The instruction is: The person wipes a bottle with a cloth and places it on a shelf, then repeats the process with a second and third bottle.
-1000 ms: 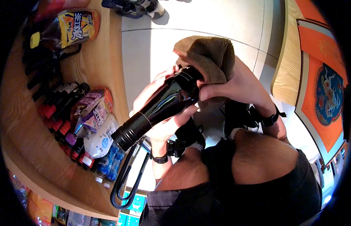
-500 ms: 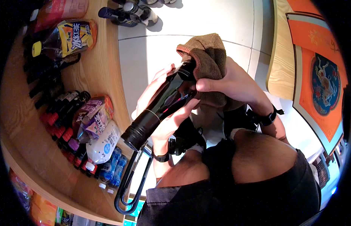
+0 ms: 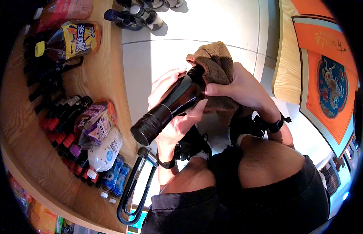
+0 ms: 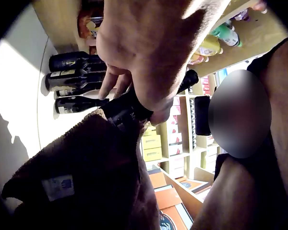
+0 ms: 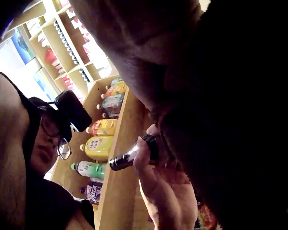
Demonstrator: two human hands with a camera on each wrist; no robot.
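In the head view a dark glass bottle (image 3: pixel 185 91) is tilted, its ribbed black cap end pointing down and left. My left hand (image 3: pixel 180 124) grips it round the middle, thumb on the near side and fingers along the far side. A brown cloth (image 3: pixel 212 58) with a reddish hem wraps the bottle's other end. My right hand (image 3: pixel 244 91) holds that cloth against the glass, with its thumb laid over the cloth's edge. The left wrist view shows a white tag on the cloth (image 4: pixel 77 158). Dark cloth fills much of the right wrist view.
On the left, a wooden shelf (image 3: pixel 111 78) holds drink bottles lying on their sides, among them an iced tea bottle (image 3: pixel 78 39). Several dark bottles (image 3: pixel 150 19) are on the tiled floor ahead. Orange boxes (image 3: pixel 325 78) lie at right. A black looped bar (image 3: pixel 129 202) is below the bottle.
The bottle's cap end has shifted right and slightly up in the head view. The right hand has slid the cloth a little, and its reddish hem now shows around the bottle.
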